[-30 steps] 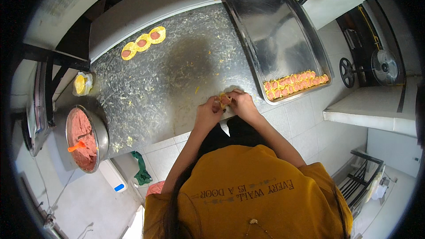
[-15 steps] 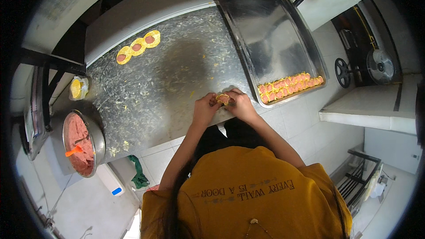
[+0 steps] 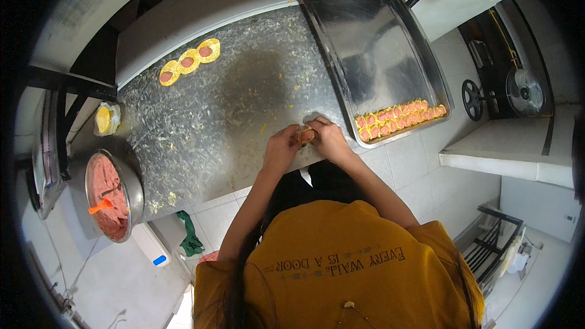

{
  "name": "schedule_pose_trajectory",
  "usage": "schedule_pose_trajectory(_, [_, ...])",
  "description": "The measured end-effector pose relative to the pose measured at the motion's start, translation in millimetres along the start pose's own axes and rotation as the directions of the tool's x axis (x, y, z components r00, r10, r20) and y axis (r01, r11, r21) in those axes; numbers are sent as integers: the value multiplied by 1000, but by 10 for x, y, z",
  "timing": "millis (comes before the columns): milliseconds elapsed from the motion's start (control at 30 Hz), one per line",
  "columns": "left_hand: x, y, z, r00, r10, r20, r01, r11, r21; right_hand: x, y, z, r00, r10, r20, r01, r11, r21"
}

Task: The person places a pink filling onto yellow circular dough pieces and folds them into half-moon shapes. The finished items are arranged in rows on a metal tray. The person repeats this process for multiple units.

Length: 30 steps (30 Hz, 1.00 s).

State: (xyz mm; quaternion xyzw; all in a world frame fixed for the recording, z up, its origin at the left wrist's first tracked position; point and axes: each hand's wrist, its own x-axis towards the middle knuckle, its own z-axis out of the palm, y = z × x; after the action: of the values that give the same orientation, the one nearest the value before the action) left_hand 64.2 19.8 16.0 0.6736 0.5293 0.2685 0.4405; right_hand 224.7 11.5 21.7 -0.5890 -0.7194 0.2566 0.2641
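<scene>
Close to the near edge of the dark worktable [image 3: 201, 170], my left hand [image 3: 283, 147] and my right hand [image 3: 329, 140] pinch one open-topped dumpling [image 3: 306, 135] between them. It has a yellow wrapper gathered round pink filling; my fingers hide most of its sides. Three round yellow wrappers [image 3: 170, 84], each with a lump of pink meat filling [image 3: 187, 61] on it, lie in a slanting row at the far left. To the right of my hands, shaped dumplings [image 3: 399, 119] stand packed in rows at the near end of a metal tray [image 3: 372, 24].
On the left stands a steel bowl [image 3: 135, 198] of pink filling [image 3: 105, 173], with an orange-handled tool [image 3: 100, 206] in it. Beyond it sits a stack of yellow wrappers [image 3: 105, 120] in plastic. Flour and scraps dust the tabletop. A fan [image 3: 525, 92] is at the far right.
My fingers have closed in a little around the dumpling, and its wrapper looks more drawn in. Both hands stay at nearly the same spot. The wrappers and tray have not changed.
</scene>
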Motion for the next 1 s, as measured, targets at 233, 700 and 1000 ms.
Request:
schedule_pose_trajectory(233, [2, 25, -15, 997, -34, 64, 25, 990, 141, -4, -3, -16, 995, -93, -43, 90, 995, -52])
schedule_pose_trajectory(700, [33, -42, -43, 994, 107, 7, -107, 994, 32, -18, -88, -33, 998, 22, 56, -24, 999, 24])
schedule_pose_trajectory(1000, [86, -47, -78, 991, 113, 76, -114, 993, 5, -16, -65, -62, 998, 57, 32, -55, 996, -71])
